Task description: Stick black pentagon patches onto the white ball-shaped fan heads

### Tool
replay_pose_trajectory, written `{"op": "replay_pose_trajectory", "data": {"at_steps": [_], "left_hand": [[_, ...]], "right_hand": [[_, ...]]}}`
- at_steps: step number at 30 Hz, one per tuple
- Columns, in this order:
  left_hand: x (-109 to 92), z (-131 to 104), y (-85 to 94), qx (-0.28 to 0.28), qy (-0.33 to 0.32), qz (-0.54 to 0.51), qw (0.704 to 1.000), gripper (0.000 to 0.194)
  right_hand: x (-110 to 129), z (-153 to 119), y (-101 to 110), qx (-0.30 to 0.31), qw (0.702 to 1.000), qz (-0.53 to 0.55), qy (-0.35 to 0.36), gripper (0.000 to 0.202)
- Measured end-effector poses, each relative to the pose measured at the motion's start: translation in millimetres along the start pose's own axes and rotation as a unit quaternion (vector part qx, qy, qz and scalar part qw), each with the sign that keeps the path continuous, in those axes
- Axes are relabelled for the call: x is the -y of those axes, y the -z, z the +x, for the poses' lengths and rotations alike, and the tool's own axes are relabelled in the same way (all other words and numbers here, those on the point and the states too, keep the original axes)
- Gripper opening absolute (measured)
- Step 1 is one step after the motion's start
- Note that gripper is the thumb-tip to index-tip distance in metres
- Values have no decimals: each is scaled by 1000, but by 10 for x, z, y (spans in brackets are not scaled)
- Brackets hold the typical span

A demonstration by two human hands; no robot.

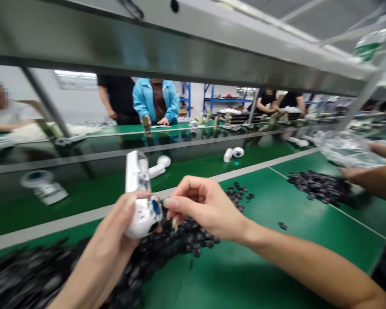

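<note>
My left hand (116, 227) is wrapped round a white plastic device (138, 171) with a long arm and a rounded head. A blue round piece shows on the side of the head, facing right. Close beside that blue face, my right hand (202, 206) is closed in a pinch, thumb against fingers. Whatever sits between those fingertips is too small to make out. Below both hands lies a heap of small black parts (196, 240), and a bigger pile of black pieces (35, 274) spreads to the lower left.
Several white devices rest on the green conveyor belt (193, 167) ahead. At the right, a co-worker's arm (369, 176) reaches in near a clear plastic bag (347, 148) and another black heap (321, 186). A metal beam (193, 56) crosses overhead. Other people stand across the line.
</note>
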State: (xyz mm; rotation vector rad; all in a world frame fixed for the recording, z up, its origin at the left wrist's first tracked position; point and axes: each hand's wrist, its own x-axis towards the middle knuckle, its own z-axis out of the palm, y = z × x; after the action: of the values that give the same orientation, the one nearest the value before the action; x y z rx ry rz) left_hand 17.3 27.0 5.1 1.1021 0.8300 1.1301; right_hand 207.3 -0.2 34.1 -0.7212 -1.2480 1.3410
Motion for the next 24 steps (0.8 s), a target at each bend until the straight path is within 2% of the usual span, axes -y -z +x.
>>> {"op": "replay_pose_trajectory", "data": {"at_steps": [3,8,11,15,18,21,24], "left_hand": [[-80,-138,22,1,-3,33,999,31],[-46,-167,-78,-8,-30,63,998,27],[-40,-188,-87,-2,-47,128,991,32],[-70,-185,-86,1,-94,240,966,34],[-46,-167,-89,-21,-140,287,948,32],[39,-133,-39,-58,-144,297,942,42],[137,-71,86,-99,-146,303,937,43]], "right_hand": [[-14,-44,-7,14,1000,3,-20,42],[-105,-69,-16,14,998,-41,-39,39],[-164,-58,-10,13,997,-61,-43,39],[-223,-63,-7,0,996,-83,-42,33],[-267,-83,-47,-22,995,-88,-40,35],[-313,-68,-105,-33,996,-54,-70,40],[-304,-17,-108,-2,994,8,-111,46]]}}
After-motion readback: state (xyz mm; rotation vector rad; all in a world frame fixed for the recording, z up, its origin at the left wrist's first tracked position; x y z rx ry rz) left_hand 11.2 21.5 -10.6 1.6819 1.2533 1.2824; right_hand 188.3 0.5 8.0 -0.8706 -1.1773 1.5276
